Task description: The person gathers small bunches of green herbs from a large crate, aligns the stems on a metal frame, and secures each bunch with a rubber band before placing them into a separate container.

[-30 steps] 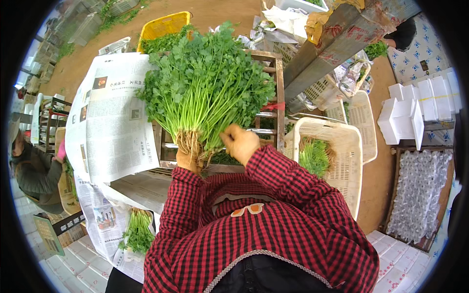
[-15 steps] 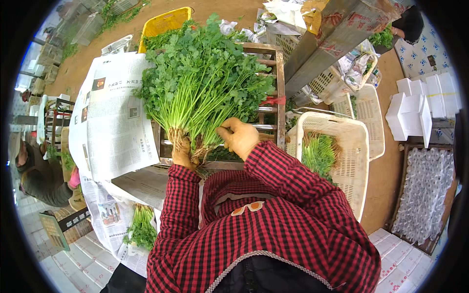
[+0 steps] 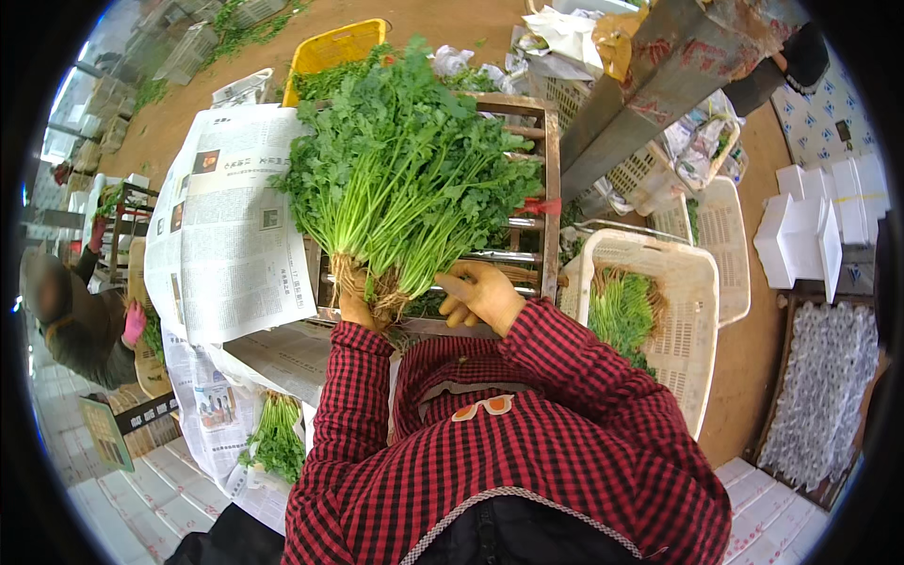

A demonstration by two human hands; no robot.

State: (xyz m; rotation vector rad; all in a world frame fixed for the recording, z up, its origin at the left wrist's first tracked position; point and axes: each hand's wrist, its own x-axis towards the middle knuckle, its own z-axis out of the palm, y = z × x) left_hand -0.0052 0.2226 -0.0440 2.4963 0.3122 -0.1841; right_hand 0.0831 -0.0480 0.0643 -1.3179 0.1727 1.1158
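Observation:
A large bunch of leafy green coriander (image 3: 405, 179) lies on a wooden slatted rack (image 3: 549, 188). Its leaves point away from me and its pale roots (image 3: 384, 290) face me. My left hand (image 3: 354, 305), in a tan glove, is wrapped around the root end at the left; the roots partly cover its fingers. Just right of the stem bases is my right hand (image 3: 482, 296), gloved the same way, with thumb and fingers apart and nothing seen between them. Newspaper sheets (image 3: 240, 235) spread out to the left, their edge by the leaves.
A cream plastic crate (image 3: 692, 330) holding more rooted greens (image 3: 621, 315) stands at my right. A yellow crate (image 3: 337, 42) is beyond the rack, and a metal post (image 3: 640, 99) rises at the far right. Another bunch (image 3: 276, 438) lies lower left. A person (image 3: 85, 325) works at far left.
My right hand has moved off the stems slightly to the right and its fingers have opened. The left hand keeps its hold on the root end. The whole view has shifted slightly.

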